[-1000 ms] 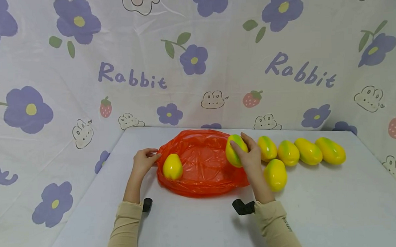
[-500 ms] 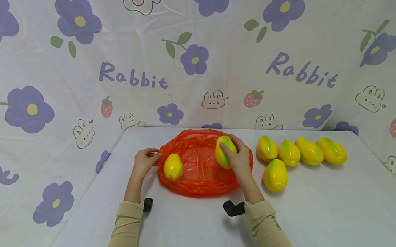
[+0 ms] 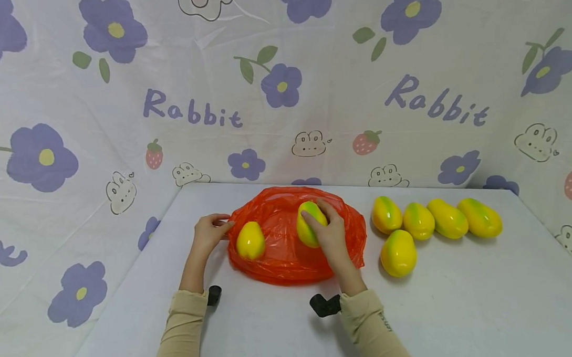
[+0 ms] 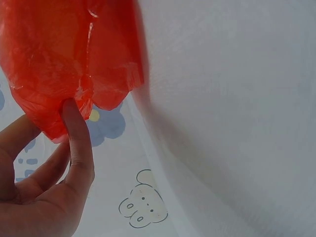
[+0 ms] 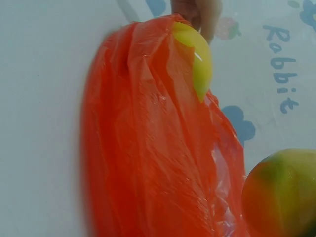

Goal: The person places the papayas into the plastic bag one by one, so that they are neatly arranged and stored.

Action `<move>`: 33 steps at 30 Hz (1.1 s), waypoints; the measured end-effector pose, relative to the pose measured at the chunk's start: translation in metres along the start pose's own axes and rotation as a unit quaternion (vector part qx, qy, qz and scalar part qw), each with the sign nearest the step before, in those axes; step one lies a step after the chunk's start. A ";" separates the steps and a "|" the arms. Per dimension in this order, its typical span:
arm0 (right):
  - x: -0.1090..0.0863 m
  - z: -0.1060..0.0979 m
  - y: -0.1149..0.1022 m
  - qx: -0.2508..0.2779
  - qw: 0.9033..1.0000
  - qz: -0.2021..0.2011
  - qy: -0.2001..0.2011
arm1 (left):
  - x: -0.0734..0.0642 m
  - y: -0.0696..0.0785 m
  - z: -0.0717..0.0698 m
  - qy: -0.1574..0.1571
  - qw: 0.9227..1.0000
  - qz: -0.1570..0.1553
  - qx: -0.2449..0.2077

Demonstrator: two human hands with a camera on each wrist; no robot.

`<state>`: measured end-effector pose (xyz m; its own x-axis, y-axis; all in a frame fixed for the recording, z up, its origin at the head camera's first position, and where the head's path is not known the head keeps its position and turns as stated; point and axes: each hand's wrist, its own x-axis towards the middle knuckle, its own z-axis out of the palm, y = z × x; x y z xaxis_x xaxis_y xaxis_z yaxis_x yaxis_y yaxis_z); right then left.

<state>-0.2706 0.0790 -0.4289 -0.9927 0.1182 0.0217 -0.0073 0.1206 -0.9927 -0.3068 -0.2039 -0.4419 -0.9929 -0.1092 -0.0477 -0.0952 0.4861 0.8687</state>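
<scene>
A red plastic bag (image 3: 280, 275) lies on the table with its mouth spread wide. My left hand (image 3: 207, 235) pinches the bag's left rim; in the left wrist view, thumb and finger of the left hand (image 4: 54, 185) meet on the red film (image 4: 54, 54). One yellow mango (image 3: 251, 243) rests inside the bag at its left. My right hand (image 3: 334, 237) grips a yellow-green mango (image 3: 307, 235) over the bag's opening, right of the middle. The right wrist view shows part of this held mango (image 5: 281, 192) at lower right, beside the bag (image 5: 138, 143).
To the right of the bag, several more mangoes stand in a back row, among them a long one (image 3: 479, 217), with one mango (image 3: 398, 253) in front. A patterned cloth (image 3: 284, 121) hangs behind the white table (image 3: 460, 298). Black wrist mounts (image 3: 325, 305) jut from the sleeves.
My right hand has carried its mango leftward from the bag's right rim to over the opening, and slightly nearer. The left hand keeps its place on the rim.
</scene>
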 end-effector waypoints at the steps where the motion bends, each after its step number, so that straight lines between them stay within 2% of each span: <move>1: 0.000 0.002 0.001 -0.001 1.000 0.000 -0.001 | 0.000 0.000 0.000 0.000 1.000 0.000 0.000; 15: -0.007 0.028 0.006 -0.014 1.000 -0.012 -0.009 | -0.001 0.002 -0.001 0.002 1.000 0.001 -0.002; 33: -0.015 0.050 0.011 0.009 0.999 -0.011 -0.036 | -0.003 0.003 0.000 -0.002 1.000 -0.003 -0.006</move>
<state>-0.2621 0.0294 -0.4464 -0.9984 0.0453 0.0351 -0.0302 0.1037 -0.9942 -0.3039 -0.2026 -0.4391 -0.9924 -0.1099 -0.0552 -0.1012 0.4752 0.8740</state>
